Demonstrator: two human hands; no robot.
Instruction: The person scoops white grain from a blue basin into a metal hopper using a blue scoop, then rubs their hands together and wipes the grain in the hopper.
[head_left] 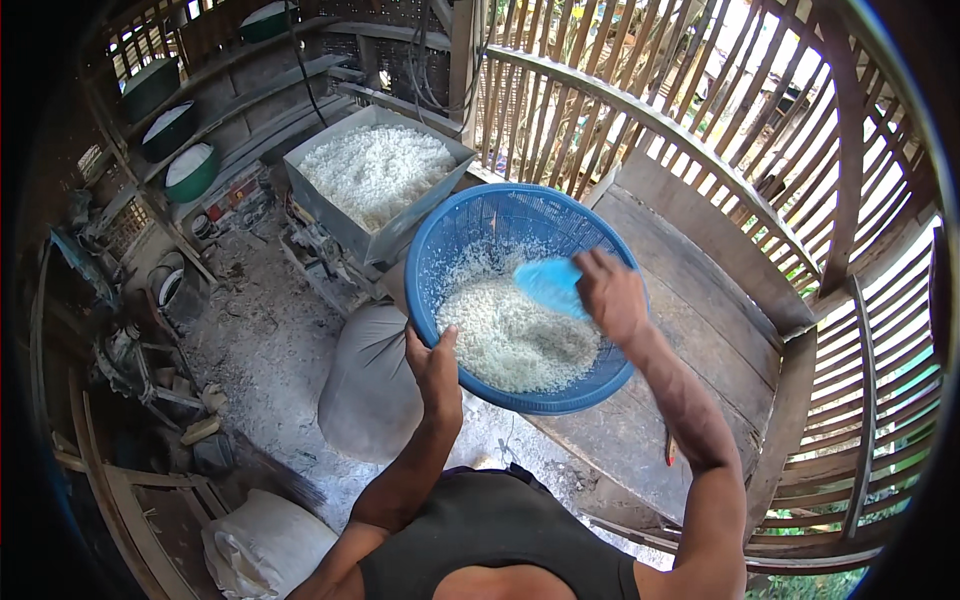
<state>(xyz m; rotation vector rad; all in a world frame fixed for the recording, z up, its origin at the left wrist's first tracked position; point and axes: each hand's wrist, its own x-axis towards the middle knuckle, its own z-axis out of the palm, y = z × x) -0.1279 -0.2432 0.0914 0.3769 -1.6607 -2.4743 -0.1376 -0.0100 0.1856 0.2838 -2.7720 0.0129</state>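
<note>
A large blue plastic basket (430,285) with mesh walls is tilted toward me, its right part over the wooden bench. White grains that look like rice (500,335) fill its lower part. My left hand (435,365) is closed on the near left rim, with the thumb over the edge. Inside the basket, above the grains, my right hand (608,292) grips a light blue plastic scoop (552,286). That scoop is slightly blurred, and its exact shape is hard to make out.
A square metal hopper (375,245) heaped with white grains (375,170) stands beyond the basket. Near my left arm is a full grey sack (370,390). The plank bench (690,290) runs along the slatted wall (680,90). Green basins (195,180) sit on shelves far left.
</note>
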